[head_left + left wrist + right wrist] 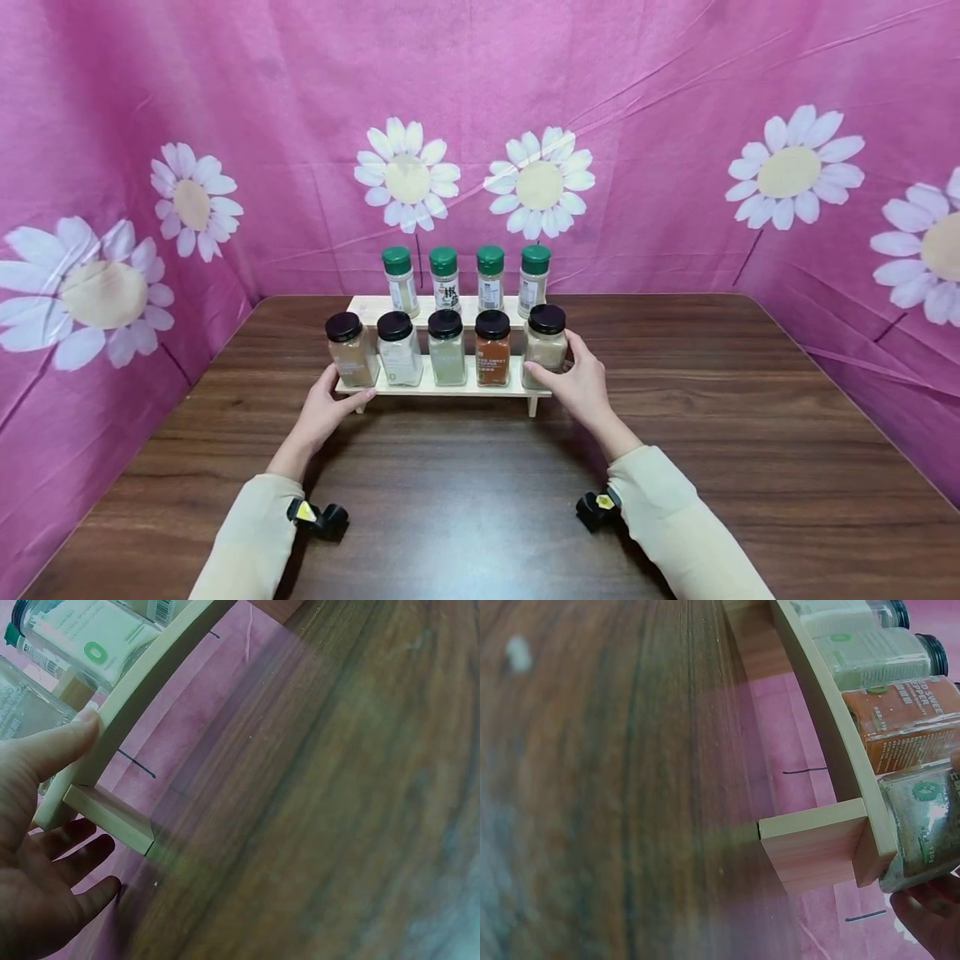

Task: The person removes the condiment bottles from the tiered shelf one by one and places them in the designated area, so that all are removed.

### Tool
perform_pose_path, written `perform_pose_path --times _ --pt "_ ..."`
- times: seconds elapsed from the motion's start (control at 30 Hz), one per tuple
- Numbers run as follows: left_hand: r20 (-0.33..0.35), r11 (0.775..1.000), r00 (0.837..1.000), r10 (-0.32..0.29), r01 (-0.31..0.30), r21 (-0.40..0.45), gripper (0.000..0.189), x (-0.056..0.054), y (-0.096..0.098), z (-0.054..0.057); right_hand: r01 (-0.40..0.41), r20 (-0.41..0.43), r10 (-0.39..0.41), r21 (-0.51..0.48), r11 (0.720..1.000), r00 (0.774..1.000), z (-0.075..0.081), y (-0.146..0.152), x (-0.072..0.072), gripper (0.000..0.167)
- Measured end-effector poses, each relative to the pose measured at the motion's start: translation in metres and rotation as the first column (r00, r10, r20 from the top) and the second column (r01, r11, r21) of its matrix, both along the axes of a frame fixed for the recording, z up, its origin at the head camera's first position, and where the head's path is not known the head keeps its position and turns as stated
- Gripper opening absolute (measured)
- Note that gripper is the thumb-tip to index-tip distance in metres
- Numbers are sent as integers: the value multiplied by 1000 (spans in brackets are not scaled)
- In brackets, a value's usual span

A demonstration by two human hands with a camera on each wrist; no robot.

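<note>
A two-tier wooden spice rack (463, 390) stands on the table, with black-capped spice jars along its lower shelf and green-capped shakers on the upper one. At its left end my left hand (321, 414) grips the lower shelf, thumb on the front edge; in the left wrist view the other fingers (96, 859) curl below the board. Just above sits the leftmost jar (352, 357), holding brown powder. My right hand (583, 387) holds the rightmost jar (546, 343), thumb across its front and fingers at its right side. In the right wrist view that hand is mostly out of frame.
A red-orange jar (492, 350) stands left of the held one, beside a pale green jar (447, 350) and a white jar (400, 350). Behind them is a green-capped shaker (490, 275). The brown wooden table (712, 433) meets a pink flowered curtain (645, 150).
</note>
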State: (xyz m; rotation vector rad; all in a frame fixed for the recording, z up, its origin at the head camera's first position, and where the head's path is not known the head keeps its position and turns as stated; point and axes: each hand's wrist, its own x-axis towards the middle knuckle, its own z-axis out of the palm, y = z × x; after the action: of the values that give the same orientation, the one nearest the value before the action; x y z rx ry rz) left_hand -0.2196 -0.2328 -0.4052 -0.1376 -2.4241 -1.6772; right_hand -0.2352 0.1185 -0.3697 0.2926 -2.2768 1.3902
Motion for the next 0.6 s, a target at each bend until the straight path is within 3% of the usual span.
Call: perform_pose_path --times 0.6 --pt "0 999 1000 -3 3 47 56 0 -1 -3 16 10 -16 -12 1000 1000 3 -3 3 59"
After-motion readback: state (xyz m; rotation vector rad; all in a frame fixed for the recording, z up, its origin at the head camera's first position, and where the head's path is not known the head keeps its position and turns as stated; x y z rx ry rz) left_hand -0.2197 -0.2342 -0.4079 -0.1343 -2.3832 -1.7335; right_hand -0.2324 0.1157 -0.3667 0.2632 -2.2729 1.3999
